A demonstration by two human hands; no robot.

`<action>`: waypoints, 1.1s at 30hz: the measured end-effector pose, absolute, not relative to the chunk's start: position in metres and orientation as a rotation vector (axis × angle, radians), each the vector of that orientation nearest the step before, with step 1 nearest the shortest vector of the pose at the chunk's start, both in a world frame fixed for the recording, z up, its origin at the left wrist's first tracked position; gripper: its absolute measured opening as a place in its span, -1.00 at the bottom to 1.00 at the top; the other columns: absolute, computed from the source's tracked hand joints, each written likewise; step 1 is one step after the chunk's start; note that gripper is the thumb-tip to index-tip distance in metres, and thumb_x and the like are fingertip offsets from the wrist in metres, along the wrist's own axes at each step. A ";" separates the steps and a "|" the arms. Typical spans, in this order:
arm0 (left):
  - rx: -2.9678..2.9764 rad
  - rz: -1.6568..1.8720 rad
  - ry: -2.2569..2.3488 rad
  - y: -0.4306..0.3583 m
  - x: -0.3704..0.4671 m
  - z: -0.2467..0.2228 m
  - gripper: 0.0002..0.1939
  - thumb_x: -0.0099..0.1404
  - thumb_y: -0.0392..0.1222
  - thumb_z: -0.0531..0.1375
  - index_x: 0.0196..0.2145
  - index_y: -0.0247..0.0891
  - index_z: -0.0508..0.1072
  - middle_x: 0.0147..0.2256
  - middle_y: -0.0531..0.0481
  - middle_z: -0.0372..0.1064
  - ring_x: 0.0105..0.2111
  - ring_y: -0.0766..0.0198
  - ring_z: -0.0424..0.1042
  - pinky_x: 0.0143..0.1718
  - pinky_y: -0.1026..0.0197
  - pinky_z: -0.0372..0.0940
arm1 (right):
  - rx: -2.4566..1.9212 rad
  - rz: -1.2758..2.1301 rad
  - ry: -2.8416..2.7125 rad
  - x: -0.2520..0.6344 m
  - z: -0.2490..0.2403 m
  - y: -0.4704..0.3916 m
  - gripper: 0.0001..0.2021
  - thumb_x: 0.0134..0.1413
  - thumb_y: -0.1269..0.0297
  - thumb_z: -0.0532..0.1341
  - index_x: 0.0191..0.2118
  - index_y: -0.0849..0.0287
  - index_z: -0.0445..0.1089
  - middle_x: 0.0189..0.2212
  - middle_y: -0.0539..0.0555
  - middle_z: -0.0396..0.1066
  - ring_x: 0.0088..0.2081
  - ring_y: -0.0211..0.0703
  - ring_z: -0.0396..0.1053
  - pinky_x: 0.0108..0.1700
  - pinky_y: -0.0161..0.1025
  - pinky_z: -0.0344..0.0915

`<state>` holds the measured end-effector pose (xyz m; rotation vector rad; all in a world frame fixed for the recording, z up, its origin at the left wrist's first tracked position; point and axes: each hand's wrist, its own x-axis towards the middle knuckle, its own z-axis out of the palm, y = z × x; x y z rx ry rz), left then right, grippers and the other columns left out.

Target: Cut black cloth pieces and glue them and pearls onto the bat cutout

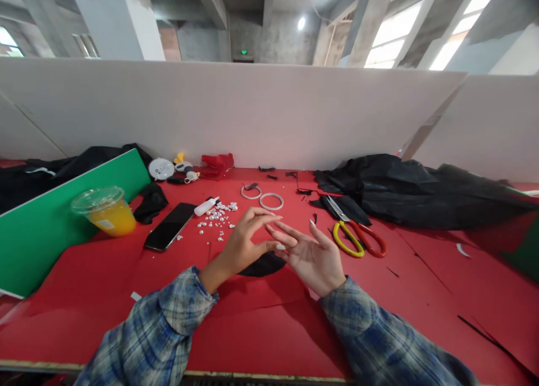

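My left hand is above the middle of the table, its thumb and fingers spread in a curve around the fingertips of my right hand. My right hand is turned palm up with its fingers apart, and no object shows in it. The fingertips of both hands meet or overlap. Below them lies a black fabric piece, partly hidden. Several white pearl beads are scattered just beyond my left hand, beside a small white squeeze bottle. Two pale rings rest farther back.
Scissors with yellow and red handles lie right of my hands, near black fabric. To the left are a black phone, a lidded cup of orange drink and a green board. A white partition backs the red table.
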<state>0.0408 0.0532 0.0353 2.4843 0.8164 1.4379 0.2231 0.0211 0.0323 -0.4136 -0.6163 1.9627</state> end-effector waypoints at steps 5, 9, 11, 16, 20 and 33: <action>2.422 1.514 0.754 0.042 0.044 0.034 -0.87 0.27 -0.14 0.24 -0.24 -0.21 0.48 -0.33 -0.02 0.41 -0.29 0.25 0.43 -0.25 0.21 0.37 | -0.383 2.037 -0.589 0.220 0.028 0.017 -0.56 0.19 0.06 0.09 -0.08 0.36 0.44 -0.25 0.23 0.59 -0.21 -0.10 0.50 0.02 -0.16 0.25; 2.436 1.491 0.690 0.039 0.040 0.033 -0.94 0.28 -0.27 0.23 -0.27 -0.25 0.50 -0.37 -0.03 0.44 -0.33 0.27 0.44 -0.28 0.25 0.37 | -0.395 2.088 -0.555 0.220 0.025 0.018 -0.58 0.18 0.10 0.09 -0.09 0.38 0.44 -0.32 0.21 0.60 -0.28 -0.11 0.51 0.05 -0.14 0.24; 2.434 1.484 0.714 0.039 0.039 0.032 -0.95 0.28 -0.28 0.23 -0.30 -0.25 0.51 -0.40 -0.02 0.44 -0.37 0.29 0.44 -0.33 0.27 0.37 | -0.425 2.105 -0.541 0.221 0.024 0.019 -0.60 0.18 0.11 0.07 -0.10 0.37 0.43 -0.34 0.21 0.60 -0.27 -0.09 0.51 0.07 -0.11 0.22; 2.476 1.463 0.751 0.040 0.035 0.030 -0.91 0.28 -0.29 0.22 -0.27 -0.24 0.54 -0.45 0.00 0.43 -0.44 0.33 0.40 -0.42 0.32 0.33 | -0.474 2.115 -0.519 0.220 0.022 0.020 -0.60 0.19 0.13 0.05 -0.08 0.39 0.41 -0.32 0.23 0.59 -0.21 -0.07 0.52 0.07 -0.11 0.22; 2.530 1.471 0.724 0.040 0.034 0.030 -0.90 0.30 -0.30 0.20 -0.26 -0.25 0.53 -0.46 -0.01 0.45 -0.46 0.33 0.36 -0.43 0.31 0.32 | -0.481 2.129 -0.494 0.219 0.021 0.019 -0.62 0.18 0.16 0.06 -0.10 0.38 0.43 -0.33 0.22 0.59 -0.19 -0.08 0.52 0.08 -0.11 0.22; 2.616 1.418 0.720 0.039 0.034 0.029 -0.84 0.33 -0.33 0.13 -0.27 -0.27 0.53 -0.50 -0.02 0.43 -0.48 0.31 0.34 -0.46 0.31 0.29 | -0.487 2.141 -0.543 0.222 0.016 0.020 -0.70 0.11 0.18 0.14 -0.22 0.32 0.47 -0.33 0.18 0.60 -0.16 -0.08 0.52 0.12 -0.11 0.18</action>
